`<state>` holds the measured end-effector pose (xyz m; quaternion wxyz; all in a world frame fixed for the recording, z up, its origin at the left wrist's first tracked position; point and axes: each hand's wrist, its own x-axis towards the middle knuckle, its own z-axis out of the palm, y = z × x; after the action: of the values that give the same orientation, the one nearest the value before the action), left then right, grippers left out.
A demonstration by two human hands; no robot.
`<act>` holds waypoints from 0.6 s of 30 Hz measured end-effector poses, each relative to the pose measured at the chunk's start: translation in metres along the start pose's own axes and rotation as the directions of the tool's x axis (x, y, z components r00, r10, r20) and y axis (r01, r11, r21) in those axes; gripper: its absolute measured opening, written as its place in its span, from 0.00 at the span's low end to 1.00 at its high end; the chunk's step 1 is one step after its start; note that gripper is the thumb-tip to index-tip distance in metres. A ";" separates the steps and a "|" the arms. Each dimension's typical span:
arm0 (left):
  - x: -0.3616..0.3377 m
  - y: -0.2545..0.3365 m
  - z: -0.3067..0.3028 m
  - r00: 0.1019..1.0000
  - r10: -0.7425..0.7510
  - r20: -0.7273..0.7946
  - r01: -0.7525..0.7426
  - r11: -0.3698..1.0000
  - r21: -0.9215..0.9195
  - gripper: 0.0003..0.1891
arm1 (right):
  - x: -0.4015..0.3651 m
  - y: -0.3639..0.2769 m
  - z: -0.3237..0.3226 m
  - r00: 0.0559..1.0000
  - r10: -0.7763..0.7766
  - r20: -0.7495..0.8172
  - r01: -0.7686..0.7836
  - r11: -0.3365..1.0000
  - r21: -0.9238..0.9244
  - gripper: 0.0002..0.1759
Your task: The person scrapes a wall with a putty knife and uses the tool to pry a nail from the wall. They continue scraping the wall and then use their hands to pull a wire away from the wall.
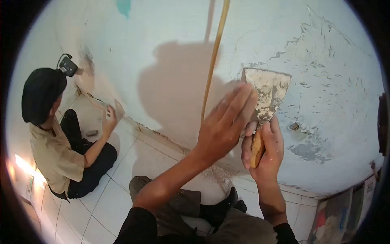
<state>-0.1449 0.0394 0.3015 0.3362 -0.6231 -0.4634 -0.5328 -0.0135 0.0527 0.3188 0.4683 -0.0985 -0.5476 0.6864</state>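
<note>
A wide scraper (268, 91) with a wooden handle stands blade-up in front of the wall, its metal blade spotted with pale dried plaster. My right hand (270, 152) is wrapped around the handle from below. Fingers of my left hand (227, 120) stretch up along the left side of the blade and appear to touch it; part of the thumb shows near the blade's neck. Behind the scraper, the pale blue wall (325, 89) has peeling paint, scrape marks and a grey bare patch (308, 150).
On the left a person in a cap (53, 130) sits on the white tiled floor (105, 211), one hand near the wall. A thin yellowish pole (215, 57) runs down the wall. Scraped debris (217, 175) lies at its base. Framed items (345, 215) stand at lower right.
</note>
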 end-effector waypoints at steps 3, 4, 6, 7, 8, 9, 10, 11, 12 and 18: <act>0.023 -0.020 0.018 0.991 0.079 -0.105 -0.068 0.993 0.097 0.23 | 0.006 -0.012 0.004 0.999 0.048 0.023 -0.051 0.988 0.142 0.22; 0.024 -0.020 0.020 0.991 0.088 -0.097 -0.079 0.992 0.097 0.23 | 0.006 -0.011 0.002 0.999 0.043 0.019 -0.045 0.987 0.153 0.22; 0.029 -0.017 0.017 0.969 0.202 -0.145 -0.156 0.948 0.278 0.17 | 0.004 -0.009 -0.002 0.996 0.084 0.025 -0.087 0.981 0.174 0.24; 0.034 -0.015 0.018 0.964 0.222 -0.145 -0.173 0.942 0.288 0.17 | 0.006 -0.007 -0.002 0.998 0.057 0.019 -0.059 0.989 0.137 0.25; 0.036 -0.010 0.019 0.962 0.218 -0.164 -0.176 0.955 0.239 0.15 | 0.009 -0.007 -0.002 0.998 0.052 0.029 -0.056 0.987 0.147 0.25; 0.038 -0.008 0.021 0.962 0.209 -0.178 -0.176 0.967 0.186 0.13 | 0.012 -0.007 -0.002 0.998 0.046 0.037 -0.051 0.991 0.125 0.26; 0.037 -0.006 0.020 0.965 0.205 -0.164 -0.173 0.967 0.189 0.13 | 0.011 -0.009 -0.001 0.998 0.052 0.035 -0.055 0.993 0.101 0.26; 0.038 -0.005 0.019 0.969 0.190 -0.161 -0.160 0.970 0.181 0.13 | 0.011 -0.013 0.004 0.998 0.064 -0.007 -0.064 0.994 0.083 0.27; 0.039 -0.004 0.019 0.970 0.182 -0.161 -0.154 0.973 0.172 0.14 | 0.008 -0.010 0.001 0.998 0.065 -0.011 -0.064 0.994 0.092 0.27; 0.050 0.000 0.005 0.974 0.225 -0.035 -0.213 0.952 0.218 0.13 | 0.010 -0.009 -0.003 0.999 0.027 0.024 -0.030 0.992 0.122 0.26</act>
<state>-0.1432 0.0551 0.3490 0.4717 -0.6150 -0.4356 -0.4578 -0.0127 0.0619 0.3293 0.4572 -0.0695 -0.5081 0.7266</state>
